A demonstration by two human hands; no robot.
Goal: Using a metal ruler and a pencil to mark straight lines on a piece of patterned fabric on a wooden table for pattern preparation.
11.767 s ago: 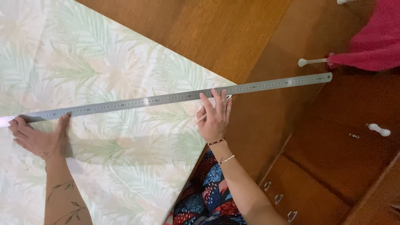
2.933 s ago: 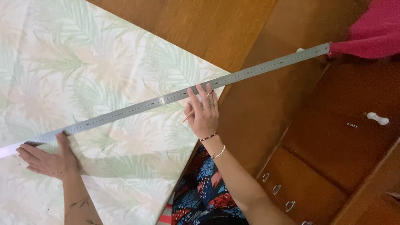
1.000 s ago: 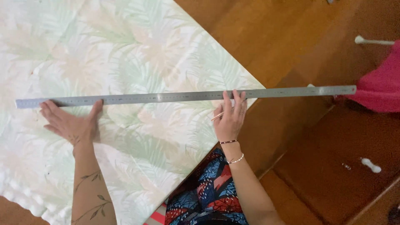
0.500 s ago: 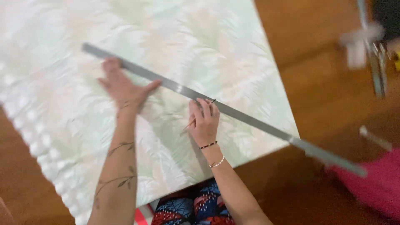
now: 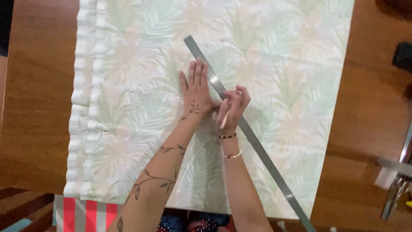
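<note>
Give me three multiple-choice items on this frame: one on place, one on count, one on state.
1. Where does the ruler lie?
A. Slantwise across the cloth
B. On bare wood beside the cloth
C. Standing on end

2. How many bracelets are on the right wrist?
A. None
B. Two
C. Five

3. How is the left hand held?
A. Fist closed
B. Raised off the cloth
C. Flat, fingers straight, beside the ruler

Answers: 1 A, the ruler crosses the leaf-print cloth diagonally. 2 B, a dark bracelet and a thin bracelet show. 3 C, the palm presses down while the right hand holds a pencil.
</note>
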